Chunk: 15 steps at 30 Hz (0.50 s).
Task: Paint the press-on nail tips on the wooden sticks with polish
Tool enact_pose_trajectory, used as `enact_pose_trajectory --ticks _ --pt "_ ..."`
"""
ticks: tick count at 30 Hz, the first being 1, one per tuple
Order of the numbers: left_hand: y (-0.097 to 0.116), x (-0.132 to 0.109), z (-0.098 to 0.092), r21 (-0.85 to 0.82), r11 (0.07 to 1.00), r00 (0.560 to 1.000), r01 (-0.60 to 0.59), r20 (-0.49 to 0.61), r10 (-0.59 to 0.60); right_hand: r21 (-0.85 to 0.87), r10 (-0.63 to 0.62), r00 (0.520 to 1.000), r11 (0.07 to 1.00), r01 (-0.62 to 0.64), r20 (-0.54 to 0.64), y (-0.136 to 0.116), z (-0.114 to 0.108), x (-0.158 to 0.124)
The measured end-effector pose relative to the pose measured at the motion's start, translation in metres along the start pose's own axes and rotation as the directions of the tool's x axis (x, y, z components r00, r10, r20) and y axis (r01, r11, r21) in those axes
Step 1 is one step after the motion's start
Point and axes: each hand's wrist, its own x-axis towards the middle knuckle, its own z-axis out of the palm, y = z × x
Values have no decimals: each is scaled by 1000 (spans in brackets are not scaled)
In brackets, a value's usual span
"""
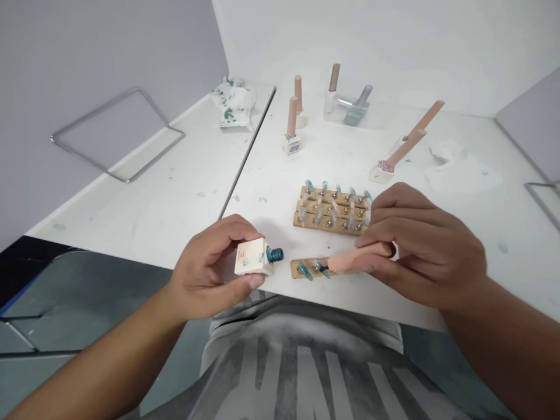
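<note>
Teal covers the leftmost nail tip [305,270] on the short wooden strip [296,272] at the near edge of the counter [196,192], so that one looks coated. At the second nail tip [324,270], just beside it, the dark end of the brush [359,258] seems to be touching, and the colour there looks only partly laid on. Whatever lies further along the strip is hidden behind the right hand [431,251], so how many remain cannot be told. On the wooden rack [330,225] behind, the far row shows teal as well, while the middle and front rows look pale and translucent; whether these count as finished is unclear.

The bottle [251,256] is off the counter, tipped sideways in the left hand [214,265], its neck pointing toward the strip. It is squarish and cream-white, with teal smears on its side, small print at one end and a glossy, dark teal threaded neck, uncapped. The left fingers are closed around its body, thumb along the near side. The right fingers pinch the brush's long peach handle, held almost level. Beyond the rack stand other bottles with peach caps [292,116].
</note>
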Motion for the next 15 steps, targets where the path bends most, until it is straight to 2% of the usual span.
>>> enact_pose_trajectory --ticks 4,8,15 --pt "1 0 0 -12 1000 1000 1 -10 -1 34 -15 1000 999 15 -3 1 0 0" --pt "1 0 0 18 1000 1000 13 -10 -13 -11 20 999 1000 -20 -26 0 3 1" --pt "0 -1 0 -5 1000 1000 -2 -4 2 -79 -58 998 995 57 -6 -4 2 2"
